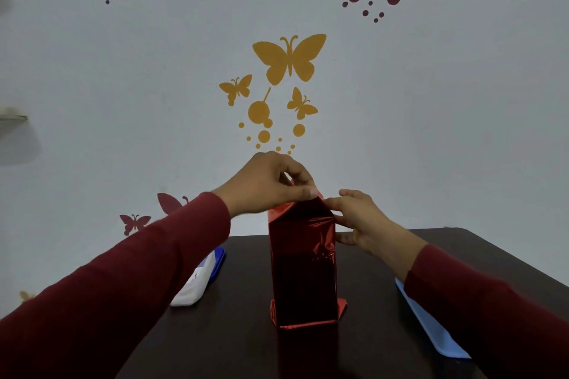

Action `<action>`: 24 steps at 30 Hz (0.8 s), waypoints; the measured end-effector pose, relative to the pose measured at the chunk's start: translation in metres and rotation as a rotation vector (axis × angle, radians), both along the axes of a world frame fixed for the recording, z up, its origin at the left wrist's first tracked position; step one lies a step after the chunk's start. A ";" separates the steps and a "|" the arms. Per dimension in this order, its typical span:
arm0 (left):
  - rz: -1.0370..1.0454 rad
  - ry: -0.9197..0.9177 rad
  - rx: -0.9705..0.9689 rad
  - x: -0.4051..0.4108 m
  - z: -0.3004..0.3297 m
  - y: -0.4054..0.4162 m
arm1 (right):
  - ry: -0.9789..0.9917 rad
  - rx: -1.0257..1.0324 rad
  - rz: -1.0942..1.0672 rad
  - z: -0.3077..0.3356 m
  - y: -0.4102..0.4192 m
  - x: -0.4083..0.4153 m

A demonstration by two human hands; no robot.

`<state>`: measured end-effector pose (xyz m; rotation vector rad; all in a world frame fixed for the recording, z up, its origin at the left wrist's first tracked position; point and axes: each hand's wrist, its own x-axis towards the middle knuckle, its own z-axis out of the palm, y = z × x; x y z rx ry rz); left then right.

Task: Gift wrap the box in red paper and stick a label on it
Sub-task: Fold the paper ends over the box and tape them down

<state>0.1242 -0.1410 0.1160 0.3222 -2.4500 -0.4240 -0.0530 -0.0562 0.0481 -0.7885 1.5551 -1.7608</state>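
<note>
Item: box (303, 268), upright at centre of dark desk (246, 332), sheathed in red foil paper (300, 224). Left hand (268, 184) fingers pinch the top flap; right hand (360, 221) fingers, spread, steady the upper side. Risk: slippery foil may spring open or tear if pinched unevenly.
</note>
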 end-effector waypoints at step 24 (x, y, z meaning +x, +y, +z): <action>0.200 0.592 0.157 0.006 -0.100 0.047 | 0.088 0.067 -0.012 0.009 -0.001 0.014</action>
